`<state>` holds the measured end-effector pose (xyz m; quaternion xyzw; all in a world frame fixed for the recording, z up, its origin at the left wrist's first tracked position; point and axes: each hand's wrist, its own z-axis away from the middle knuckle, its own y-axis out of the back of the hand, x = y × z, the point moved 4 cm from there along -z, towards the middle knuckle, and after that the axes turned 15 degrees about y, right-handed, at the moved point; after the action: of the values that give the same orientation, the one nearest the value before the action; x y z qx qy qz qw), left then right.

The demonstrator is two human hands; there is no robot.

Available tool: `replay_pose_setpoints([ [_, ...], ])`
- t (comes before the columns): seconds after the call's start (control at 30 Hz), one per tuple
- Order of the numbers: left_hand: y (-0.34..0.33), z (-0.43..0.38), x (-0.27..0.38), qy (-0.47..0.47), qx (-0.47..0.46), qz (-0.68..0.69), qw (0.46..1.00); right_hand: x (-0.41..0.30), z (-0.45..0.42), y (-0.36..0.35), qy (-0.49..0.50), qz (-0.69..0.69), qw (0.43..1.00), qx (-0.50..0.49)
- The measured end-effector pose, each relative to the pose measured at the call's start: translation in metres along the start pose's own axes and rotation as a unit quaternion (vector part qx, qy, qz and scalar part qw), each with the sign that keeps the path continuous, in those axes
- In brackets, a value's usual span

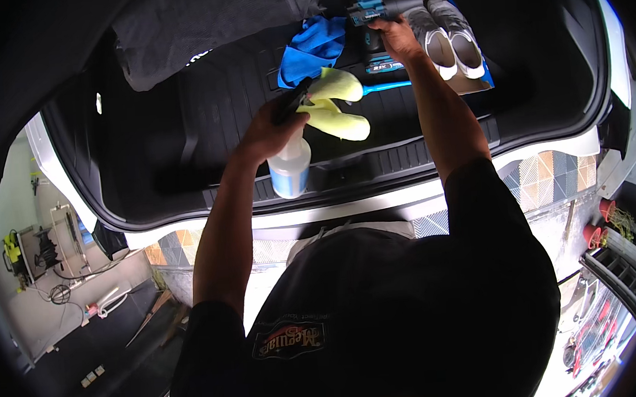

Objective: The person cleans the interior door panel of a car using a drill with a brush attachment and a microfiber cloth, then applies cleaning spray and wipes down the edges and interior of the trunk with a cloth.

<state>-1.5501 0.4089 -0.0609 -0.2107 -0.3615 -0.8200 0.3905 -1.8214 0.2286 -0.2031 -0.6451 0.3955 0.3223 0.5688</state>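
My left hand [273, 128] grips a translucent spray bottle [288, 173] with a blue label, together with a black handle [291, 103]. From this handle two yellow-green fabric prongs [339, 105] point right, like a forked duster. Farther in, my right hand [397, 39] is closed around the grip of a teal and black cordless power tool [368, 9], held over the car's boot floor [223, 111]. Its lower end has a teal band [381, 64]. Left of the tool lies a crumpled blue cloth [313, 49]. A thin blue rod [387, 87] lies below it, partly behind my right forearm.
A pair of grey shoes [451, 40] with pale soles rests on a flat cardboard piece [467, 84] at the right. Dark folded fabric [212, 26] fills the back left. The boot sill [403, 156] runs in front of me. A hose reel [47, 248] hangs on the left wall.
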Motion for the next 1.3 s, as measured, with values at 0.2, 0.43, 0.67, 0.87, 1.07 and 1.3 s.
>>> replay_pose_setpoints([
  [0.2,-0.007,0.04,-0.049,0.004,-0.02,0.119,0.993,0.011,0.02,0.013,-0.029,0.187,0.981,-0.045],
  [0.43,-0.001,0.09,-0.104,0.016,0.059,0.219,0.974,0.043,0.076,-0.021,0.22,0.537,0.814,-0.007],
  [0.67,0.048,0.165,-0.134,0.027,0.207,0.284,0.936,0.018,-0.006,0.01,0.238,0.511,0.811,0.154],
  [0.87,0.057,0.215,-0.218,0.007,0.269,0.423,0.865,-0.142,0.017,-0.047,0.074,0.26,0.963,-0.006],
  [1.07,0.068,0.202,-0.23,0.005,0.28,0.367,0.887,-0.191,-0.014,-0.012,0.077,0.369,0.926,0.007],
  [1.3,0.076,0.196,-0.217,-0.011,0.28,0.36,0.89,-0.25,-0.074,0.018,-0.008,0.383,0.921,0.073],
])
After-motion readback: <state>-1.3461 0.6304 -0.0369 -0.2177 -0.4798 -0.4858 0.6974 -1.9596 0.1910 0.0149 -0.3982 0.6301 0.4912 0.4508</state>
